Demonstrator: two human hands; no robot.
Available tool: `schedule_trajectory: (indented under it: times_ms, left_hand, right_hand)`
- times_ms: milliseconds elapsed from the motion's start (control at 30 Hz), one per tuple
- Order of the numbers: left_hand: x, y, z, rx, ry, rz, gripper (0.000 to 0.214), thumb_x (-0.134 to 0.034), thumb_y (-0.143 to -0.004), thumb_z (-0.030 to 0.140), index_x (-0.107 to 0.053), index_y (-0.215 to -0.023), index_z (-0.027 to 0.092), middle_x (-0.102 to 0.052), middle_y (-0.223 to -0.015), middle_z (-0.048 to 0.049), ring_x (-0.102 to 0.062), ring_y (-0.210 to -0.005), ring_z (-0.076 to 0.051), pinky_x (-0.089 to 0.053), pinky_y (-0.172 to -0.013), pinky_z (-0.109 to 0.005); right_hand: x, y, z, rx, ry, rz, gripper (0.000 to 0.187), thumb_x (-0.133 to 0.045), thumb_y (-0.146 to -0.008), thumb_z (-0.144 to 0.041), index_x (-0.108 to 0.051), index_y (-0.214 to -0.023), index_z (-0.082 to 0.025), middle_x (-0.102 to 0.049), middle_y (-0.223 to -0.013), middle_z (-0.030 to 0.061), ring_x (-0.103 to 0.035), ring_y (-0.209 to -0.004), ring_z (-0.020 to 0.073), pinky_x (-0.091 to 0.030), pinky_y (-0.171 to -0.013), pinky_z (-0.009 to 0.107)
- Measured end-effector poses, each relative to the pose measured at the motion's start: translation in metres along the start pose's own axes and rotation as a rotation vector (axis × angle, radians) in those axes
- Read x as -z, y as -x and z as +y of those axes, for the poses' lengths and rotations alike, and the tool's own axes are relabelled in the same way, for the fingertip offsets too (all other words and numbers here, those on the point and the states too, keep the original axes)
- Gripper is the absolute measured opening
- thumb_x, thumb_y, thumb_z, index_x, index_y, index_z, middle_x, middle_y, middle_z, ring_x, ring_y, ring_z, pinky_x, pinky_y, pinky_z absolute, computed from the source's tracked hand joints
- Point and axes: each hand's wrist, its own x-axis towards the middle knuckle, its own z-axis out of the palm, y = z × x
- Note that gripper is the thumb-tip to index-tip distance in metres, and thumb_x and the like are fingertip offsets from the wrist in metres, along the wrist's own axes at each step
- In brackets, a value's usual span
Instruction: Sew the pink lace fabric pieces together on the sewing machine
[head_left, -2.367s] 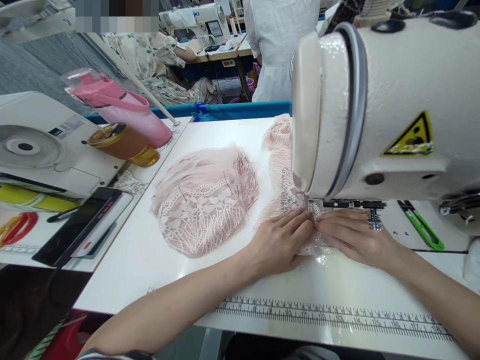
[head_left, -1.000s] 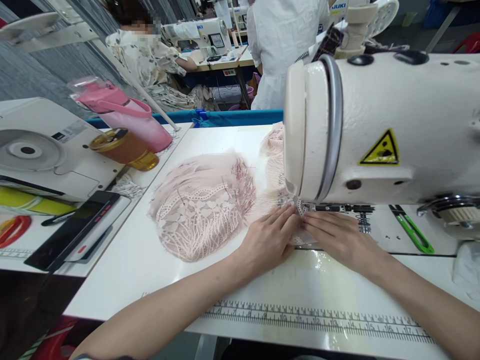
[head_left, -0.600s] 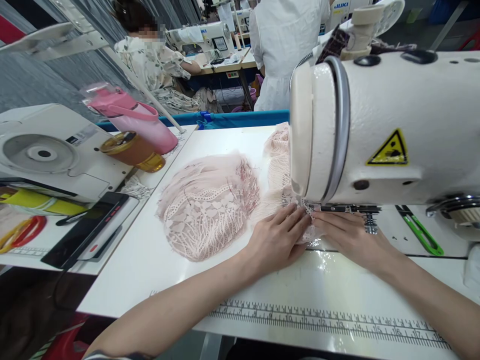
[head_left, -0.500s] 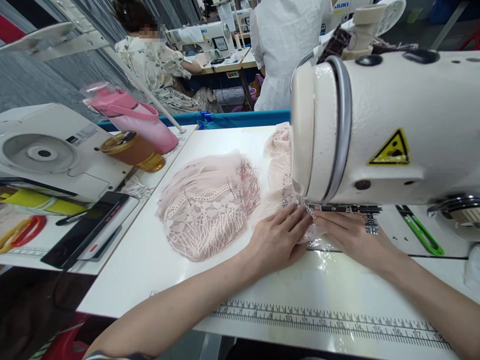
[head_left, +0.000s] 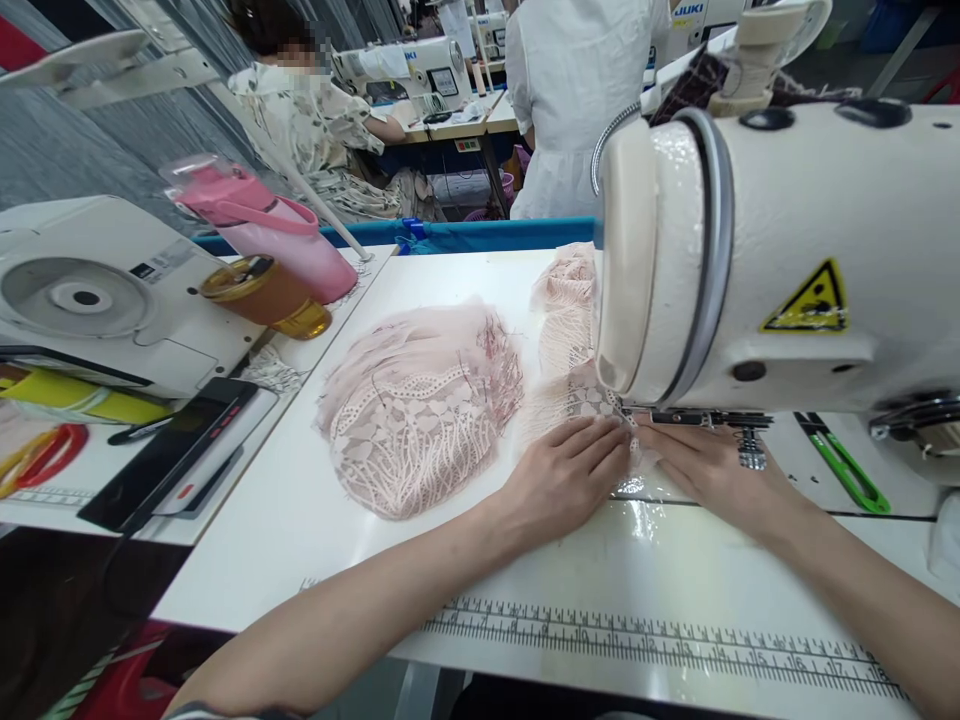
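Pale pink lace fabric (head_left: 568, 325) runs from the back of the table to the sewing machine (head_left: 810, 250), where the machine head covers part of it. My left hand (head_left: 574, 470) is closed on the fabric's near edge, fingers together and pressed down beside the needle area. On the other side, my right hand (head_left: 724, 470) reaches under the machine head, fingers held together on the same fabric; its fingertips are partly hidden by the presser parts (head_left: 705, 418). To the left lies a rounded heap of pink lace pieces (head_left: 420, 420) with loose reddish threads.
Green thread snips (head_left: 844, 465) lie right of the needle area. A printed ruler (head_left: 637, 640) follows the table's front edge. At left are a pink bottle (head_left: 262, 235), an amber cup (head_left: 266, 297), a black device (head_left: 169, 455) and scissors (head_left: 45, 458). Two people are beyond.
The view has shifted slightly, so the machine head appears farther right and more of the lace shows beside it. My left hand has edged right, its fingers closer together. Both hands stay at the fabric.
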Motion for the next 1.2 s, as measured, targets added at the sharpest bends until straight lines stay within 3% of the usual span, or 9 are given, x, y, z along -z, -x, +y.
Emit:
schedule_trajectory:
  times_ms: [167, 400, 533, 667, 800, 867, 967, 1067, 1200]
  left_hand:
    - [0.006, 0.000, -0.001, 0.041, 0.026, 0.032, 0.023, -0.043, -0.094, 0.016, -0.064, -0.102, 0.010, -0.067, -0.118, -0.0085, -0.061, -0.115, -0.018, -0.048, -0.104, -0.032]
    - [0.007, 0.002, -0.005, 0.111, 0.010, 0.008, 0.028, -0.042, -0.089, 0.013, -0.060, -0.110, 0.010, -0.067, -0.117, -0.0091, -0.062, -0.113, -0.018, -0.049, -0.101, -0.034]
    - [0.010, 0.001, -0.001, 0.143, -0.017, 0.025, 0.023, -0.047, -0.085, 0.012, -0.059, -0.104, 0.014, -0.067, -0.116, -0.0075, -0.062, -0.110, -0.020, -0.048, -0.096, -0.038]
    - [0.014, -0.003, 0.004, 0.108, 0.040, 0.085, 0.013, -0.047, -0.084, 0.006, -0.052, -0.089, 0.017, -0.069, -0.104, -0.0045, -0.064, -0.090, -0.016, -0.047, -0.082, -0.034]
    - [0.014, -0.004, 0.002, 0.049, 0.100, 0.186, 0.019, -0.046, -0.088, 0.006, -0.048, -0.105, 0.015, -0.068, -0.104, -0.0066, -0.064, -0.090, -0.015, -0.049, -0.075, -0.030]
    - [0.012, -0.003, -0.001, 0.067, 0.130, 0.150, 0.030, -0.047, -0.088, 0.010, -0.046, -0.118, 0.011, -0.066, -0.113, -0.0103, -0.062, -0.105, -0.018, -0.051, -0.084, -0.032]
    - [0.010, 0.000, -0.006, 0.071, 0.145, 0.001, 0.042, -0.044, -0.087, 0.017, -0.045, -0.129, 0.008, -0.062, -0.126, -0.0117, -0.053, -0.124, -0.021, -0.045, -0.102, -0.036]
    - [0.009, 0.004, -0.009, 0.078, 0.111, -0.088, 0.045, -0.043, -0.088, 0.022, -0.048, -0.130, 0.009, -0.059, -0.130, -0.0106, -0.050, -0.128, -0.021, -0.040, -0.109, -0.038]
    - [0.009, 0.005, -0.010, 0.091, 0.077, -0.121, 0.046, -0.043, -0.088, 0.024, -0.050, -0.131, 0.010, -0.057, -0.133, -0.0105, -0.049, -0.129, -0.021, -0.037, -0.111, -0.040]
  right_hand:
    - [-0.002, 0.004, -0.003, 0.124, 0.098, -0.048, 0.042, -0.047, -0.088, -0.008, -0.053, -0.128, -0.016, -0.059, -0.131, 0.0080, -0.058, -0.113, 0.0214, -0.051, -0.090, 0.038]
    - [0.005, -0.007, -0.013, 0.139, 0.059, -0.019, 0.037, -0.049, -0.086, -0.006, -0.056, -0.121, -0.017, -0.063, -0.125, 0.0060, -0.058, -0.112, 0.0195, -0.048, -0.092, 0.036]
    - [0.003, -0.009, -0.015, 0.079, 0.009, 0.003, 0.032, -0.051, -0.087, -0.008, -0.058, -0.116, -0.021, -0.065, -0.121, 0.0028, -0.061, -0.105, 0.0168, -0.047, -0.090, 0.033]
    - [0.001, -0.012, -0.019, -0.032, -0.044, 0.072, 0.024, -0.050, -0.093, -0.021, -0.060, -0.115, -0.021, -0.069, -0.113, 0.0024, -0.064, -0.099, 0.0158, -0.049, -0.082, 0.030]
    - [0.006, -0.017, -0.025, -0.035, -0.123, 0.144, 0.015, -0.054, -0.091, -0.021, -0.066, -0.100, -0.022, -0.071, -0.104, 0.0001, -0.065, -0.087, 0.0122, -0.050, -0.074, 0.026]
    - [0.010, -0.019, -0.027, 0.007, -0.129, 0.164, 0.014, -0.055, -0.090, -0.017, -0.068, -0.093, -0.021, -0.072, -0.099, -0.0008, -0.064, -0.088, 0.0121, -0.050, -0.077, 0.026]
    - [0.015, -0.021, -0.027, 0.055, -0.101, 0.192, 0.015, -0.056, -0.087, -0.011, -0.068, -0.091, -0.019, -0.073, -0.091, -0.0023, -0.064, -0.091, 0.0122, -0.049, -0.076, 0.025]
    - [0.017, -0.022, -0.027, 0.085, -0.091, 0.218, 0.017, -0.054, -0.086, -0.007, -0.066, -0.089, -0.020, -0.073, -0.089, -0.0040, -0.065, -0.090, 0.0108, -0.048, -0.075, 0.024]
    - [0.017, -0.023, -0.028, 0.099, -0.084, 0.192, 0.022, -0.050, -0.089, -0.008, -0.066, -0.088, -0.023, -0.073, -0.089, -0.0048, -0.065, -0.091, 0.0100, -0.048, -0.076, 0.024]
